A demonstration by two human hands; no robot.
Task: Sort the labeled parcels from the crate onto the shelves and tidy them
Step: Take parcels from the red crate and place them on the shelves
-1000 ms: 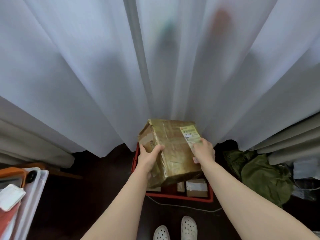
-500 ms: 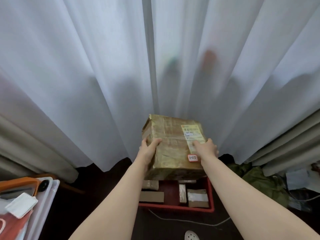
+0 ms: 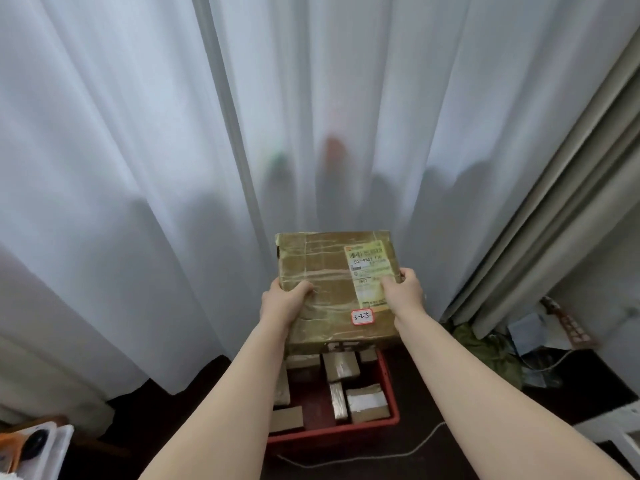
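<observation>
I hold a large taped brown cardboard parcel [image 3: 325, 282] up in front of me, above the red crate [image 3: 393, 403]. My left hand [image 3: 284, 303] grips its left side and my right hand [image 3: 403, 292] grips its right side, thumbs on top. The parcel's top faces me with a yellow shipping label and a small red-bordered sticker reading 3-2-5. Inside the crate on the floor lie several smaller brown parcels [image 3: 341, 367], partly hidden by the big one.
White sheer curtains [image 3: 173, 168] hang right behind the parcel, with beige drapes [image 3: 554, 220] at the right. A white cord [image 3: 381, 457] runs across the dark floor. Green cloth and clutter [image 3: 495, 355] lie at the right; a white-and-orange object [image 3: 41, 445] sits at the lower left.
Both hands have lifted the parcel higher above the crate and tilted its top face toward me. My view has tipped up; more of the crate's contents show.
</observation>
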